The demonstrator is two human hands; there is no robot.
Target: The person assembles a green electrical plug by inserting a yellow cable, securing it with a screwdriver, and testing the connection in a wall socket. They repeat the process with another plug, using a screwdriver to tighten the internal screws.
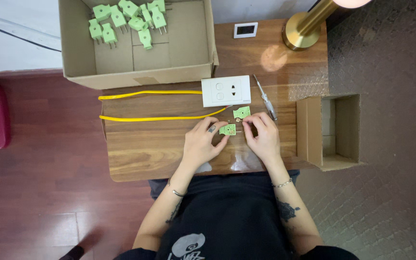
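Note:
My left hand (203,142) pinches an opened green plug half (227,129) with its metal prongs, held just above the wooden table (140,149). My right hand (262,135) has its fingertips at the right edge of that plug half, on a small metal part. The other green plug cover (241,112) lies on the table just beyond my hands. A white socket plate (226,90) sits behind it, with a yellow cable (145,105) looping out to the left. A screwdriver (265,96) lies to the right of the socket.
A large open cardboard box (169,53) at the back left holds several green plugs (126,21). A smaller open box (331,130) stands off the table's right edge. A brass lamp base (302,31) and a small white frame (245,30) sit at the back.

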